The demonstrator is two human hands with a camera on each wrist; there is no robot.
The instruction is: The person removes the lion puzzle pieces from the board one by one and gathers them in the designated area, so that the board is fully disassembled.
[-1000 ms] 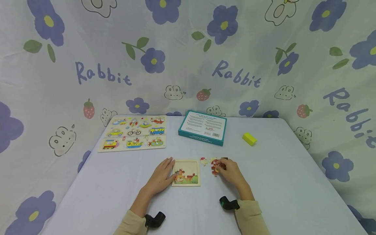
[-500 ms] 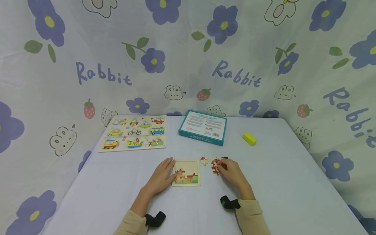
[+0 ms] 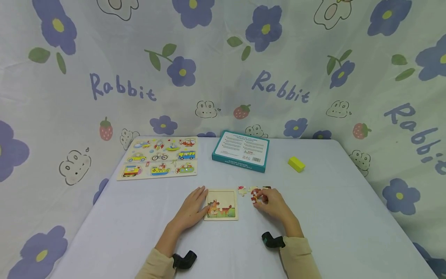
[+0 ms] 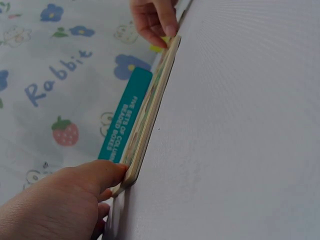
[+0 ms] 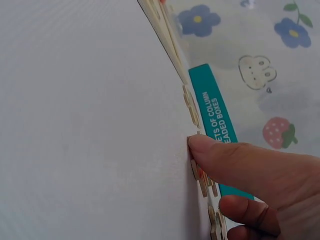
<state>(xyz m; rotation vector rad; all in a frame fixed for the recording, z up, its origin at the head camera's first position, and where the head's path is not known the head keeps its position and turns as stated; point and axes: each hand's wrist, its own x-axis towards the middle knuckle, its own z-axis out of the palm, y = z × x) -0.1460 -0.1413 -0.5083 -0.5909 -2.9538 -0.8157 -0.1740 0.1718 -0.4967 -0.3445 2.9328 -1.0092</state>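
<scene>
A square wooden jigsaw board [image 3: 223, 195] lies flat in the head view, its lower part filled with an animal picture. My left hand [image 3: 189, 209] rests along the board's left side, fingers fairly straight and thumb over the edge. The left wrist view shows that thumb [image 4: 107, 172] against the frame near a corner. To the board's right, my right hand [image 3: 275, 203] pinches a red-brown puzzle piece [image 3: 254, 197] between thumb and fingers. Seen from the right wrist, the thumb [image 5: 215, 150] presses on the piece's end, and other loose pieces [image 5: 191, 107] lie close by.
More loose puzzle pieces [image 3: 242, 190] lie between board and right hand. Behind stand a teal box [image 3: 240, 151], a picture puzzle of vehicles [image 3: 156, 159] at the left and a yellow block [image 3: 296, 164] at the right. A patterned curtain [image 3: 223, 77] hangs behind the table.
My right thumb has shifted down and left over the lower end of the red-brown piece, covering more of it. The left hand and the board have stayed in place.
</scene>
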